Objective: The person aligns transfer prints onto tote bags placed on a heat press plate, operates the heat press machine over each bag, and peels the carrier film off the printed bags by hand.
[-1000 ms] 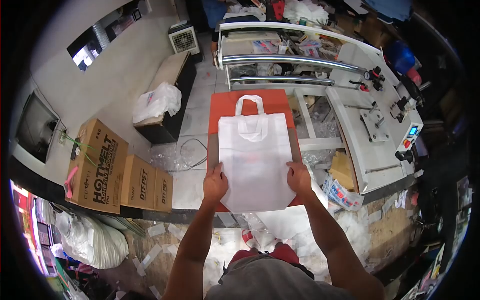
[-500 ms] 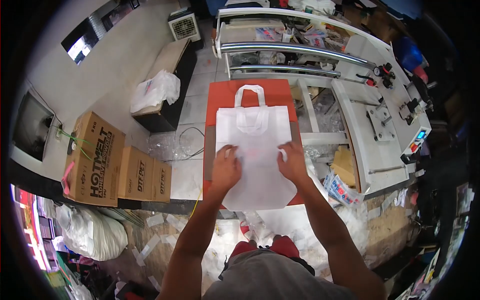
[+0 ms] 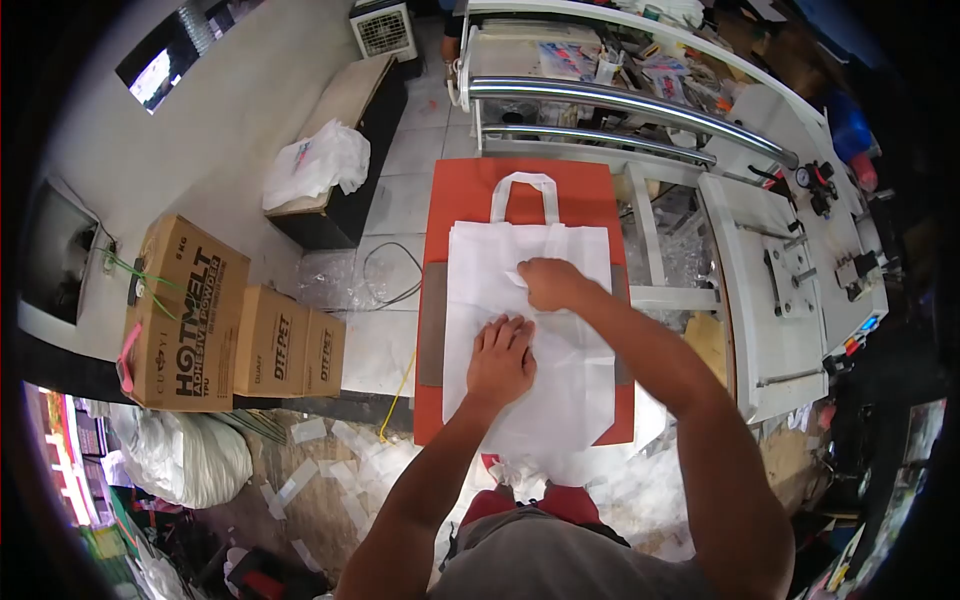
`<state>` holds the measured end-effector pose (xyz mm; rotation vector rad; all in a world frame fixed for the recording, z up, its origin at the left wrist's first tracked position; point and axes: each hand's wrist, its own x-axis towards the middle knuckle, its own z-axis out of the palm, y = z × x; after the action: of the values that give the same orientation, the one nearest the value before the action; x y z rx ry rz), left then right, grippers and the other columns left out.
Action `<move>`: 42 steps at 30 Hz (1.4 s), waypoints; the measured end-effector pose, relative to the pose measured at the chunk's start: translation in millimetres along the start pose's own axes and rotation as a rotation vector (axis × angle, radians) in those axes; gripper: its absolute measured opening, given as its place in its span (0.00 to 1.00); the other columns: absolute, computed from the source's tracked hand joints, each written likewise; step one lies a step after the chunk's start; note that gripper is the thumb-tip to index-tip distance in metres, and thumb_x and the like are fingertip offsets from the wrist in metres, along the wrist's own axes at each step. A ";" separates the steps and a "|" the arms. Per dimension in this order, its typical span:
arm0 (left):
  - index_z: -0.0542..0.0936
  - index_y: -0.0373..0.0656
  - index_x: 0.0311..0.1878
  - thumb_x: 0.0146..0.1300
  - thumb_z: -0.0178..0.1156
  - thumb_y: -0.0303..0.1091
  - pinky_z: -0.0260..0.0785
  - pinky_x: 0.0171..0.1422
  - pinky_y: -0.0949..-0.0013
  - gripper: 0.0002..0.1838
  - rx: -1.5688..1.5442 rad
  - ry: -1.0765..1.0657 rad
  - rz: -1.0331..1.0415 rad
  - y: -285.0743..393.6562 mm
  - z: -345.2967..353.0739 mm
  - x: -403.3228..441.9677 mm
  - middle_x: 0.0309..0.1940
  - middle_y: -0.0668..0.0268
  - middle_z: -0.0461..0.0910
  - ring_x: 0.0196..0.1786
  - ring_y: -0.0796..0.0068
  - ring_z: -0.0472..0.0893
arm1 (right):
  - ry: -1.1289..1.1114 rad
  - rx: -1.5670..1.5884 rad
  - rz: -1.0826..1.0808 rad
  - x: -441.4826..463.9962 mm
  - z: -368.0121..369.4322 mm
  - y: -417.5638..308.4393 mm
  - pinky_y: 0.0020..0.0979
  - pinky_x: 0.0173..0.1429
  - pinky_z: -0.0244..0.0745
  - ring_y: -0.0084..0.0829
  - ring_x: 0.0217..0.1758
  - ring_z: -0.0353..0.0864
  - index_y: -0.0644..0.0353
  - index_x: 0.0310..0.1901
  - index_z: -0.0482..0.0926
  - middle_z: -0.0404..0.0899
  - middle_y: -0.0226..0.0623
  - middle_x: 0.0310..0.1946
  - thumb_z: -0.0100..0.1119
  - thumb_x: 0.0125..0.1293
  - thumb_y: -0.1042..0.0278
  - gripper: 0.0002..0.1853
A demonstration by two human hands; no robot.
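Observation:
A white fabric tote bag [image 3: 540, 400] lies flat on a red board [image 3: 468, 192], its far handle [image 3: 524, 180] looped upward past the bag's top edge. My left hand [image 3: 503, 358] rests palm down on the middle of the bag, fingers stretched out. Just above it, my right hand [image 3: 553, 284] is closed, pinching a small white flap [image 3: 515, 277] on the bag's upper front. Whether that flap is part of the near handle, I cannot tell. My right hand and forearm cover part of the bag.
A press machine with metal rollers [image 3: 620, 112] and a white bed [image 3: 745, 290] stands to the right. Cardboard boxes [image 3: 195, 310] are at the left, and a pile of white bags [image 3: 318, 165] lies on a bench. Part of another person [image 3: 452, 45] shows at the far end.
My right hand has moved from the bag's right side to its upper middle and pinched a white flap. My left hand has shifted inward and flattened. The view has turned slightly left.

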<state>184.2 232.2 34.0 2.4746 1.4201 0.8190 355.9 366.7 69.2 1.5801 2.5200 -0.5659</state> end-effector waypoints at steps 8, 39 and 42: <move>0.77 0.48 0.59 0.57 0.59 0.32 0.62 0.70 0.49 0.24 -0.037 0.021 -0.002 -0.5 -1.5 3.6 0.61 0.62 0.74 0.67 0.55 0.70 | 1.362 0.344 0.071 30.3 -140.5 89.0 0.41 0.47 0.80 0.45 0.43 0.85 0.62 0.51 0.79 0.84 0.50 0.44 0.59 0.65 0.70 0.14; 0.76 0.49 0.60 0.57 0.59 0.33 0.61 0.71 0.49 0.24 -0.003 -0.002 -0.022 5.8 -1.4 0.4 0.62 0.64 0.72 0.68 0.56 0.69 | 0.826 0.089 0.198 12.1 -30.0 62.6 0.47 0.53 0.78 0.49 0.51 0.78 0.57 0.39 0.83 0.80 0.42 0.46 0.60 0.60 0.67 0.08; 0.76 0.50 0.59 0.57 0.58 0.32 0.61 0.70 0.50 0.24 -0.007 0.001 -0.029 5.4 -0.6 0.0 0.62 0.64 0.72 0.67 0.56 0.69 | 0.638 0.148 0.226 -44.7 -10.8 21.8 0.49 0.52 0.78 0.50 0.48 0.78 0.57 0.37 0.82 0.79 0.43 0.43 0.60 0.60 0.67 0.06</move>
<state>187.9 229.3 36.8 2.4424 1.4480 0.8187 396.5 341.3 86.6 2.3763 2.6833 -0.2451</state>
